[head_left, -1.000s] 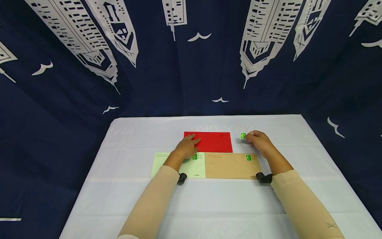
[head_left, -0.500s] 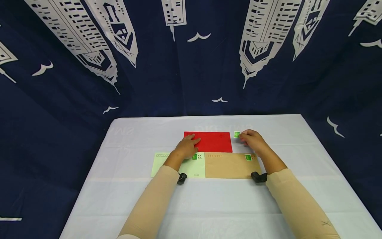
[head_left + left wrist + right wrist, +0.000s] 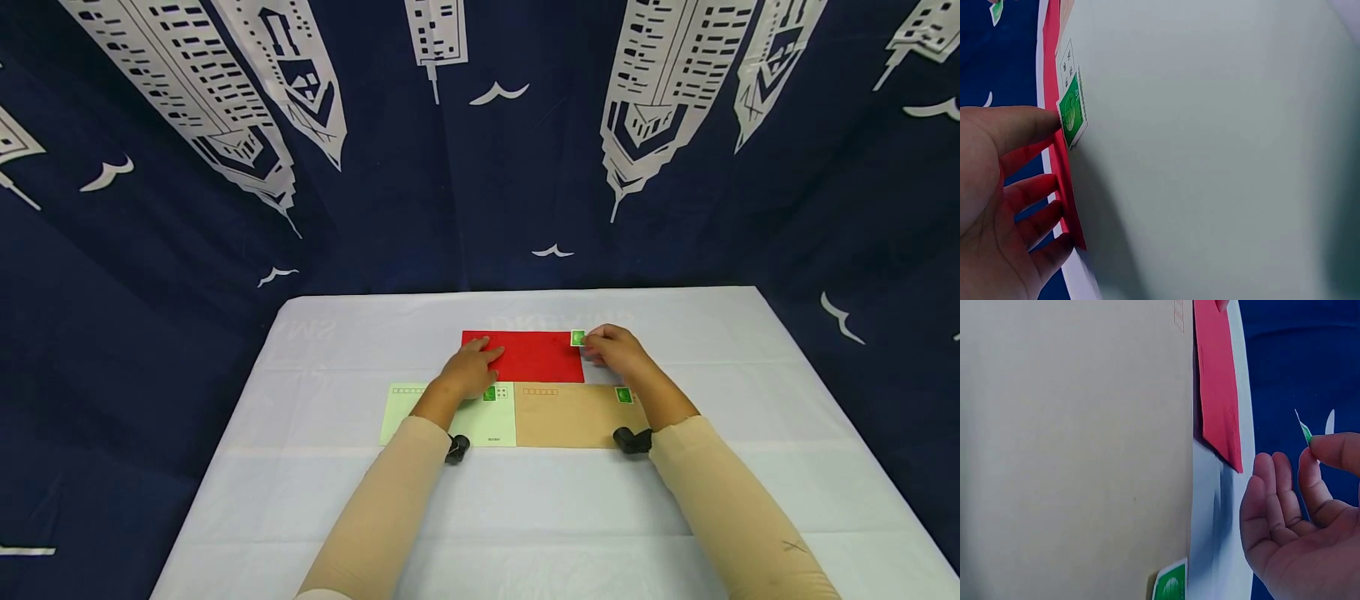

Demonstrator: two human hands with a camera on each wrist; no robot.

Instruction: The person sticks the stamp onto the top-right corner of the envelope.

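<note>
A red envelope [image 3: 536,354] lies at the back of the group, and my left hand [image 3: 467,369] rests on its left part with fingers spread. In the left wrist view the fingers [image 3: 1038,187] touch the red edge. Between thumb and forefinger my right hand [image 3: 617,348] pinches a green postage stamp [image 3: 577,337], held by the red envelope's top right corner. The right wrist view shows that stamp [image 3: 1305,432] edge-on, above the surface. Whether it touches the envelope, I cannot tell.
In front lie a pale green envelope [image 3: 491,427] and a brown envelope [image 3: 577,425], side by side. Each bears a green stamp [image 3: 624,395] near its top right. All rest on a white-covered table [image 3: 525,517], before a dark blue patterned cloth [image 3: 450,208].
My right hand has moved left with the stamp, from beside the red envelope to its top right corner. The left hand has stayed in place.
</note>
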